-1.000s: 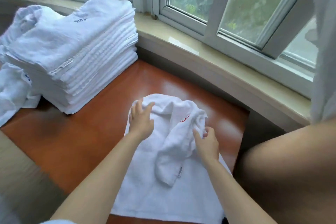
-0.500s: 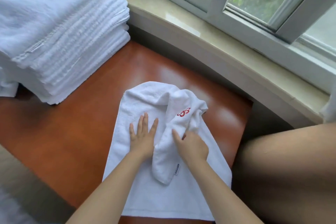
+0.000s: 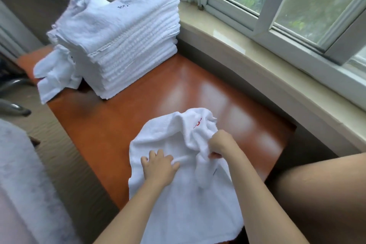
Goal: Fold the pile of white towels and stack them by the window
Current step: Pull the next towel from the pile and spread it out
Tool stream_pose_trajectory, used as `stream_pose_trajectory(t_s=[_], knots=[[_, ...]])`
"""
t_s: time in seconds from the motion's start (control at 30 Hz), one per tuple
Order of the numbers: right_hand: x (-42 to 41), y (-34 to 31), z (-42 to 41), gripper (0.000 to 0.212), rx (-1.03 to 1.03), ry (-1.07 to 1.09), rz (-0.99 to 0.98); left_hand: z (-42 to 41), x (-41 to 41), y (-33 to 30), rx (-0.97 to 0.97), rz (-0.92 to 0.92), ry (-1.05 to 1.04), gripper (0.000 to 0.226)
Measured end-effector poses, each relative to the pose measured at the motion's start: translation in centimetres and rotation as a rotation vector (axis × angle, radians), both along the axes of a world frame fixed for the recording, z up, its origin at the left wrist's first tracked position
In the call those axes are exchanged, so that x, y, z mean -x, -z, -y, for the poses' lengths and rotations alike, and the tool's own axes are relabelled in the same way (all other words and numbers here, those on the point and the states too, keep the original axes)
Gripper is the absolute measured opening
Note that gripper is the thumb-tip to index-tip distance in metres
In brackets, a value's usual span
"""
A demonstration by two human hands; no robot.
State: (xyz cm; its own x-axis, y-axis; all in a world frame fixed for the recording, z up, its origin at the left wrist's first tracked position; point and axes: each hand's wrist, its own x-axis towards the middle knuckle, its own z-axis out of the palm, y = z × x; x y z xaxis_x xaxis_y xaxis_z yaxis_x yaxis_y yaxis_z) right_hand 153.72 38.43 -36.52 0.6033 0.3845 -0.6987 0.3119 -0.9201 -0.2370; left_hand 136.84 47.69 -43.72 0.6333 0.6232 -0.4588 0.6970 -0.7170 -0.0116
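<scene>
Both hands work the white towel (image 3: 184,204): the left hand (image 3: 158,166) presses flat with spread fingers, while the right hand (image 3: 221,144) grips a bunched fold. Its long axis runs from the person toward the window (image 3: 287,6), near end overhanging the wooden table (image 3: 158,95). Bare tabletop separates it from the folded towel stack (image 3: 122,45) beside the sill.

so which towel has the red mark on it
The loose towel under both hands, nearest the person; its red mark shows on the bunched part. The stack's top towel carries a dark mark.
</scene>
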Motion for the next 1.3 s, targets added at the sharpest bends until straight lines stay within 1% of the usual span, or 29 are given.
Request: stream_pose_trajectory(t_s=[0.03, 0.07, 0.1, 0.13, 0.17, 0.2, 0.23, 0.27, 0.3, 0.37, 0.43, 0.47, 0.5, 0.53, 0.57, 0.6, 0.63, 0.7, 0.77, 0.83, 0.87, 0.93, 0.97, 1.0, 1.07, 1.1, 1.17, 1.23, 1.3], knots=[[-0.7, -0.1, 0.1, 0.017, -0.093, 0.140, 0.037, 0.0, 0.4, -0.3, 0.015, -0.016, -0.034, 0.042], [-1.1, 0.3, 0.1, 0.013, -0.277, 0.315, 0.055, -0.1, 0.7, -0.4, 0.031, -0.031, -0.066, 0.045], [-1.2, 0.6, -0.2, 0.012, -0.528, 0.474, 0.127, -0.3, 1.0, -0.5, 0.044, -0.034, -0.092, 0.043], [-1.1, 0.5, -0.4, 0.017, -0.795, 0.564, 0.293, -0.7, 1.1, -0.4, 0.057, -0.016, -0.114, 0.037], [-0.8, 0.4, -0.7, 0.025, -1.011, 0.564, 0.430, -1.2, 1.2, -0.2, 0.073, 0.024, -0.145, 0.028], [-0.5, 0.4, -0.9, 0.037, -1.141, 0.481, 0.516, -1.5, 1.1, -0.1, 0.092, 0.081, -0.185, 0.024], [-0.3, 0.4, -1.3, 0.051, -1.183, 0.382, 0.552, -1.9, 1.0, -0.2, 0.110, 0.149, -0.229, 0.023], [-0.2, 0.9, -1.7, 0.062, -1.122, 0.310, 0.537, -2.1, 0.9, -0.4, 0.118, 0.225, -0.265, 0.020], [-0.4, 2.0, -2.0, 0.067, -0.993, 0.263, 0.514, -2.4, 0.7, -0.5, 0.110, 0.307, -0.294, 0.015], [-0.5, 4.9, -1.8, 0.061, -0.664, 0.178, 0.451, -3.1, 0.2, -0.6, 0.080, 0.456, -0.346, 0.013], [0.1, 7.4, -0.9, 0.057, -0.424, 0.080, 0.324, -3.9, -0.7, -0.7, 0.037, 0.584, -0.376, 0.016], [0.6, 8.3, -0.4, 0.058, -0.319, 0.027, 0.290, -4.5, -1.1, -0.6, -0.010, 0.654, -0.376, 0.013], [1.1, 9.1, 0.1, 0.057, -0.243, -0.022, 0.307, -5.0, -1.4, -0.4, -0.058, 0.714, -0.379, 0.012], [1.4, 9.4, 0.4, 0.053, -0.194, -0.044, 0.367, -5.6, -1.8, 0.0, -0.074, 0.749, -0.398, 0.019], [1.5, 9.1, 0.4, 0.045, -0.185, -0.005, 0.428, -6.3, -2.2, 0.3, -0.044, 0.749, -0.446, 0.029], [1.3, 8.4, 0.2, 0.039, -0.193, 0.067, 0.455, -7.1, -2.6, 0.7, 0.031, 0.726, -0.519, 0.038], [1.0, 7.9, 0.1, 0.038, -0.196, 0.129, 0.467, -7.7, -3.1, 1.0, 0.140, 0.676, -0.595, 0.045], [0.5, 7.9, 0.6, 0.044, -0.153, 0.193, 0.451, -8.9, -3.9, 1.9, 0.314, 0.560, -0.700, 0.050], [0.4, 8.2, 1.7, 0.052, -0.152, 0.338, 0.491, -9.1, -4.2, 2.0, 0.335, 0.456, -0.739, 0.047], [0.8, 8.2, 2.8, 0.063, -0.197, 0.581, 0.502, -8.7, -3.6, 1.8, 0.270, 0.409, -0.750, 0.046], [0.9, 8.0, 3.2, 0.067, -0.215, 0.679, 0.474, -8.3, -2.8, 1.8, 0.237, 0.402, -0.758, 0.048], [0.3, 7.6, 4.1, 0.069, -0.235, 0.808, 0.347, -7.4, -1.3, 1.5, 0.256, 0.390, -0.819, 0.054], [-0.2, 7.3, 4.4, 0.066, -0.248, 0.847, 0.258, -7.0, -0.7, 1.3, 0.300, 0.365, -0.842, 0.056], [-0.7, 6.8, 4.7, 0.056, -0.269, 0.868, 0.166, -6.6, -0.3, 0.9, 0.350, 0.323, -0.842, 0.057], [-1.5, 5.4, 5.0, 0.017, -0.318, 0.835, 0.046, -5.9, 0.2, -0.1, 0.447, 0.235, -0.825, 0.051], [-1.6, 4.5, 5.0, 0.008, -0.337, 0.804, 0.039, -5.6, 0.4, -0.7, 0.478, 0.205, -0.816, 0.042], [-1.7, 2.7, 5.0, 0.010, -0.388, 0.775, 0.084, -5.4, 0.8, -1.9, 0.498, 0.177, -0.800, 0.025], [-1.6, 0.9, 5.4, 0.015, -0.448, 0.787, 0.164, -5.7, 1.4, -3.3, 0.543, 0.250, -0.850, 0.017], [-1.8, -1.0, 6.3, 0.026, -0.568, 0.877, 0.133, -5.5, 2.3, -5.9, 0.604, 0.376, -0.937, 0.024]])
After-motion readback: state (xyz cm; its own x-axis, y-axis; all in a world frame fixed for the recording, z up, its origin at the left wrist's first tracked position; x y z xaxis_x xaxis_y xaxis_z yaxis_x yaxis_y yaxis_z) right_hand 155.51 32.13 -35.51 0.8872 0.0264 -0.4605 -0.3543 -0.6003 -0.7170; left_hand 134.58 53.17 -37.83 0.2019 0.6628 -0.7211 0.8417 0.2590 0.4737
